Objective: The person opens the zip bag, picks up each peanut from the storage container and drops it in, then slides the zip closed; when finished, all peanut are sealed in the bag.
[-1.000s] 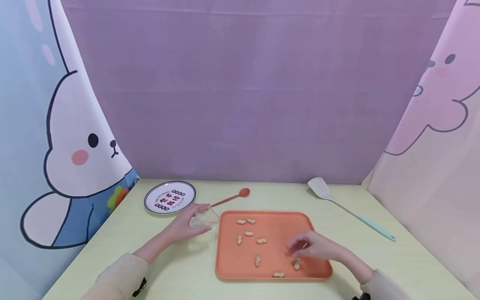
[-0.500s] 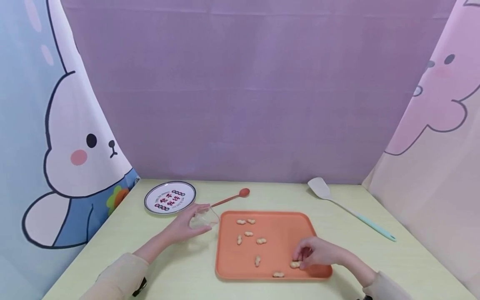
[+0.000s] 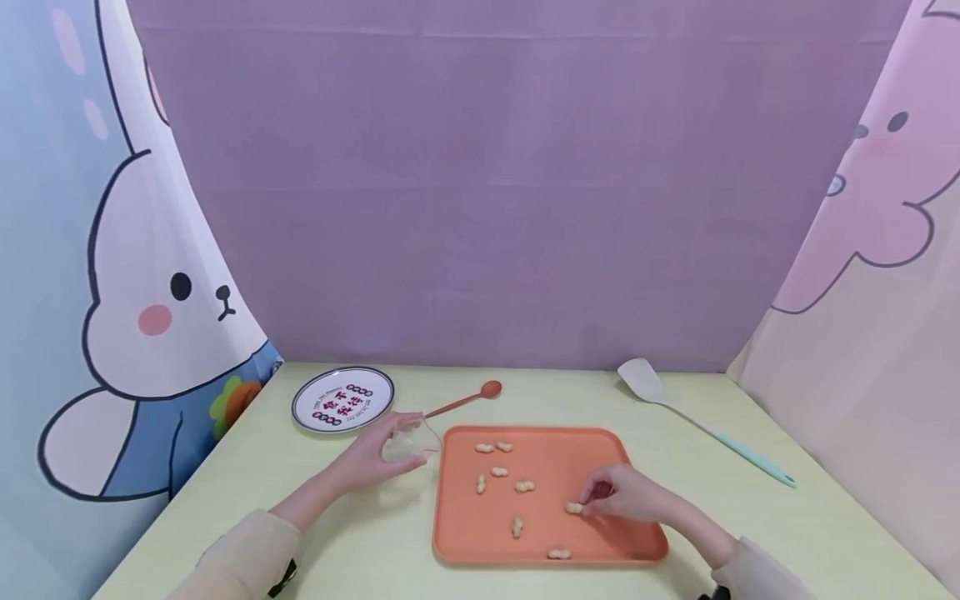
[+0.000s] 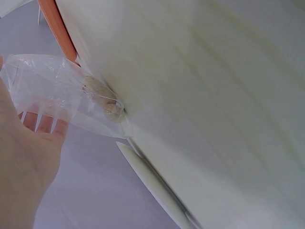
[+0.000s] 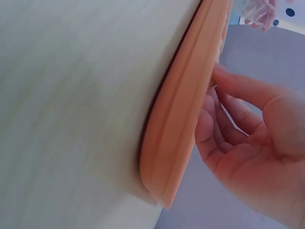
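My left hand grips a clear plastic bag, its fingers and thumb around the upper part. Peanuts lie at the bottom of that bag, in the left wrist view. Over the orange tray, my right hand pinches an unshelled peanut between thumb and fingers. Several other peanuts lie scattered on the tray, one of them close to its front rim. In the right wrist view the tray's outer wall hides most of the pinched peanut.
Behind my left hand stands a white plate with red lettering. A red spoon lies at the back of the pale table. To the tray's right is a spatula with a mint handle. A purple cloth hangs behind the table.
My right hand came down on the peanut near the tray's front right, took hold of it and moved it left and back. The left hand and bag stayed almost in place.
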Motion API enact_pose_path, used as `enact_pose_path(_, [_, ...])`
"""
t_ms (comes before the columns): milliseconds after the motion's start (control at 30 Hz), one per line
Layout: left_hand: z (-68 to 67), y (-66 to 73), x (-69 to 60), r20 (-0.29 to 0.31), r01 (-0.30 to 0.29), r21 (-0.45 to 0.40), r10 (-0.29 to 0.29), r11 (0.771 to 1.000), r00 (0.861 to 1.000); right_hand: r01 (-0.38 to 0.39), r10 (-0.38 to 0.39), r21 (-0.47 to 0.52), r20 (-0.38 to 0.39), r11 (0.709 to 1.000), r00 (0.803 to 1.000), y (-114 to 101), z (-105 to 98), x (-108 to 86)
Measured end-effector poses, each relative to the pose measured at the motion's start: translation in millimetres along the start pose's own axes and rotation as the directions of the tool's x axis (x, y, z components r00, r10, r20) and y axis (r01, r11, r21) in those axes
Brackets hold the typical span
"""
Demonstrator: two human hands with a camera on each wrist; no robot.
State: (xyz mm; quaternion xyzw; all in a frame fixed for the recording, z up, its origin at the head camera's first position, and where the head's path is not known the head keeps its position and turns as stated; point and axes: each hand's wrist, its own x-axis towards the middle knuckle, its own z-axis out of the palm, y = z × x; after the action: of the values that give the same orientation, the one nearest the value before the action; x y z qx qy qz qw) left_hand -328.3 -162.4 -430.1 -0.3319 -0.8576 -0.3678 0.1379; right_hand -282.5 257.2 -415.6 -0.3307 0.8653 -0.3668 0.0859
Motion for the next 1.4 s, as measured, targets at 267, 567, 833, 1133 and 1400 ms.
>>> enact_pose_path(267, [-0.1,0.8,0.0,0.003,0.003,-0.007,-0.003,1.0,1.0,0.008,-0.009,-0.053,-0.023,0.999,1.0,-0.4,4.2,6.0])
enact_pose_path(567, [-0.8,1.2,0.3,0.002,0.006,0.004,-0.006,1.0,1.0,0.001,-0.004,-0.073,-0.032,0.997,0.999,0.9,6.6,8.8])
enact_pose_path(833, [-0.4,-0.1,0.3,0.0,0.004,0.016,-0.004,1.0,1.0,-0.055,0.055,-0.043,-0.002,0.998,0.998,-0.2,6.4,10.2])
enact_pose_path(1133, [-0.8,0.8,0.3,-0.004,0.008,0.009,-0.008,1.0,1.0,-0.033,0.029,-0.065,-0.065,0.997,0.997,0.6,5.2,14.5])
enact_pose_path(1400, [-0.6,1.1,0.0,0.001,0.006,-0.005,-0.006,1.0,1.0,-0.066,0.051,-0.121,-0.125,0.99,0.991,-11.2,6.6,34.6])
